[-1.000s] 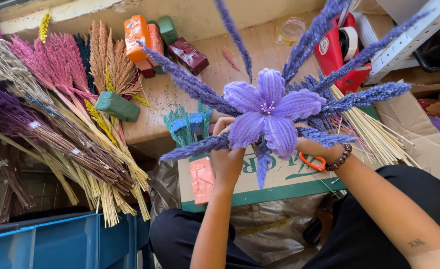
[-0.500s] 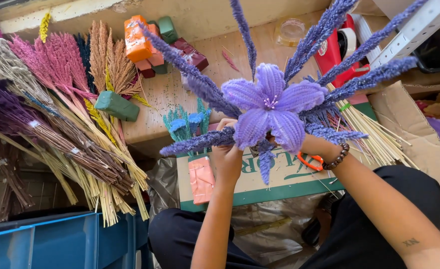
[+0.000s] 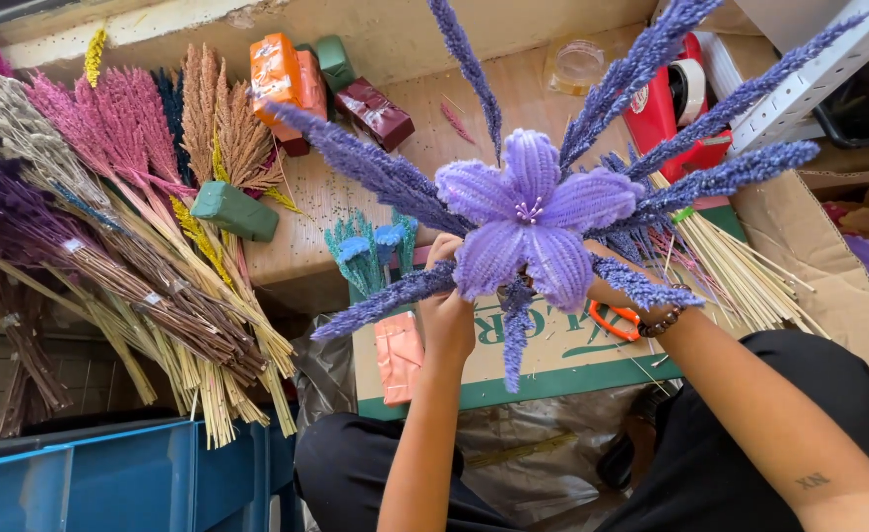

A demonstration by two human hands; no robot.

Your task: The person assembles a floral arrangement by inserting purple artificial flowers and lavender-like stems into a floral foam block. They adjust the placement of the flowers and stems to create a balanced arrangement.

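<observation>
We hold a purple flower bouquet (image 3: 533, 212) in front of us, above a cardboard box (image 3: 552, 360) that lies on our lap. Our left hand (image 3: 446, 313) is closed around the stems under the big purple flower. Our right hand (image 3: 607, 291) is mostly hidden behind the petals, so we cannot tell how its fingers stand; a bead bracelet (image 3: 663, 322) sits on its wrist. Long purple spikes go out from the flower in all directions. On the left lie bundles of dried grasses (image 3: 109, 246), with a green foam block (image 3: 234, 210) on them. A blue crate (image 3: 90, 478) stands below.
</observation>
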